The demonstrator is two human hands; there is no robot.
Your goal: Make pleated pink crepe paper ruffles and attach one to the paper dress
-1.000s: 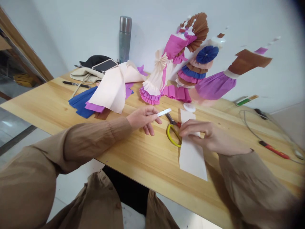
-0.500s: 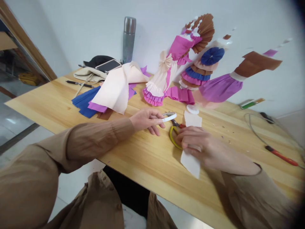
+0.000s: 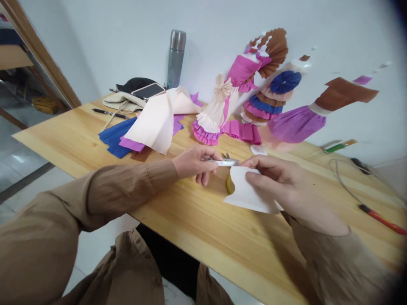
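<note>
My left hand [image 3: 197, 164] pinches a narrow roll of white tape [image 3: 226, 163] between thumb and fingers over the table. Facing it, my right hand [image 3: 280, 180] grips a white piece of paper [image 3: 246, 190] by its upper edge, thumb on the near side. The paper is raised off the table, and its left edge is uneven. Behind it lies a pair of scissors [image 3: 229, 184], with a yellow handle partly showing and the rest mostly hidden by the paper and tape. A white disc [image 3: 258, 149] rests on the table just beyond my right hand.
Crepe paper sheets [image 3: 152, 123], a phone [image 3: 148, 91] and a pen [image 3: 110, 113] lie at the left. A steel flask [image 3: 176, 59] stands by the wall. Several paper-dressed dolls [image 3: 210, 112] line the back. A red-handled tool [image 3: 381, 219] with a cord lies at the right.
My right hand has lifted the white paper off the table and turned it, bringing it close to the tape roll. The tape in my left hand is now tilted nearly edge-on.
</note>
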